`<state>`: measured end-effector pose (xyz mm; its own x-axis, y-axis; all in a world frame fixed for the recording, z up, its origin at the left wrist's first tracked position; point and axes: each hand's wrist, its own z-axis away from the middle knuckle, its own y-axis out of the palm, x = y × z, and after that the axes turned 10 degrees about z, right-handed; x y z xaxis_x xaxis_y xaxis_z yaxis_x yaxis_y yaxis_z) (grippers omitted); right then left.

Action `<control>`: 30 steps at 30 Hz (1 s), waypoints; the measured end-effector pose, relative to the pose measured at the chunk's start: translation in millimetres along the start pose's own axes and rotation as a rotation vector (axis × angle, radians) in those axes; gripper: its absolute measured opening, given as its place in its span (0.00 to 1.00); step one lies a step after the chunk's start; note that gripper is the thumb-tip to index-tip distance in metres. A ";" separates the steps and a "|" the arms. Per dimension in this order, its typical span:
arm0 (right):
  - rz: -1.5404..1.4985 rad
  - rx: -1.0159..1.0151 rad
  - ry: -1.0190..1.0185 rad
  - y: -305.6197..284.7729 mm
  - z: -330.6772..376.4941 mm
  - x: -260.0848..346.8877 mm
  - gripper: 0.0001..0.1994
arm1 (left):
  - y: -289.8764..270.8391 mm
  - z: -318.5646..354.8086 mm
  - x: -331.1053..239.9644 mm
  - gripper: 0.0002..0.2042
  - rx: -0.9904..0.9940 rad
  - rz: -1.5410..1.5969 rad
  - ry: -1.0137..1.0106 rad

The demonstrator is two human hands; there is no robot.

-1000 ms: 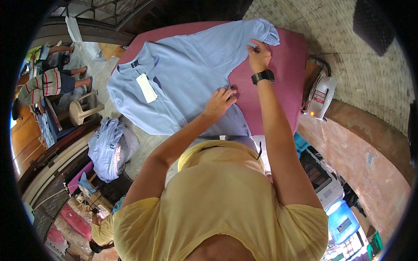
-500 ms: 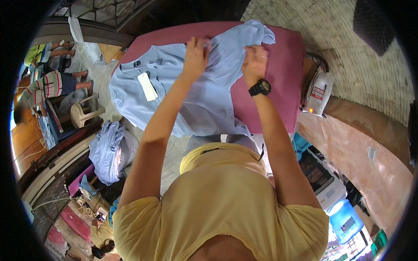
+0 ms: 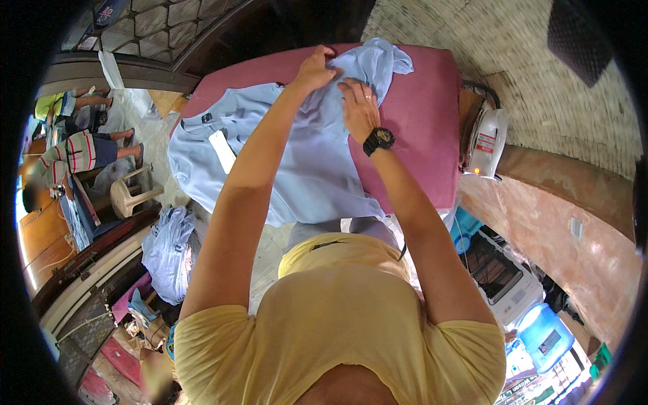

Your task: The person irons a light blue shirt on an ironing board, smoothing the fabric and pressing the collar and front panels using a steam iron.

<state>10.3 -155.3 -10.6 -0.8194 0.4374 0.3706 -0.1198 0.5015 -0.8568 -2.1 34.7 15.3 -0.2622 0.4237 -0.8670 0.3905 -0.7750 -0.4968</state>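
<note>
A light blue shirt (image 3: 304,165) lies spread on the maroon padded ironing table (image 3: 422,135). Its collar end points left, and a white tag (image 3: 222,151) rests near the neckline. One sleeve (image 3: 368,64) stretches toward the far right of the padding. At the sleeve's far edge, my left hand (image 3: 316,70) touches the cloth with thumb and fingers apart. My right hand (image 3: 360,108), below a black wristwatch, lies on the sleeve nearer to me, fingers stretched out.
A white iron (image 3: 487,143) with a lit orange lamp stands at the table's right end. Left of me are a heap of blue garments (image 3: 169,253) and a beige plastic chair (image 3: 131,192). Two people stand farther left. A blue water jug (image 3: 543,337) is at lower right.
My right hand has moved left from the sleeve's end onto its middle. My left hand has shifted slightly farther away and right, to the sleeve's far edge.
</note>
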 end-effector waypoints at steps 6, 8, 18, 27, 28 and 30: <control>0.078 -0.027 0.101 -20.9 -5.1 -2.2 0.24 | -7.9 -10.1 34.5 0.18 -0.187 0.247 0.238; 0.071 -0.046 0.055 -21.4 -8.5 -0.2 0.23 | -16.5 -2.7 36.7 0.15 -0.283 0.209 0.263; 0.072 -0.024 -0.056 18.6 -22.6 19.8 0.25 | -19.2 4.6 43.5 0.13 -0.046 -0.038 0.324; 0.235 0.115 -0.025 20.8 -21.3 26.1 0.35 | -81.8 46.8 54.8 0.23 0.189 -0.387 0.323; 0.259 0.140 -0.031 19.7 -22.4 28.4 0.36 | -84.6 53.0 63.3 0.24 0.151 -0.337 0.349; 0.261 0.132 -0.026 18.4 -22.5 27.7 0.37 | -83.8 67.9 54.9 0.20 0.041 -0.146 0.164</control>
<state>-2.0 -117.1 -8.1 -0.8460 0.5185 0.1240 0.0262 0.2728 -0.9617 -109.1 91.0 11.9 -0.1649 0.6012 -0.7819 0.3218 -0.7166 -0.6188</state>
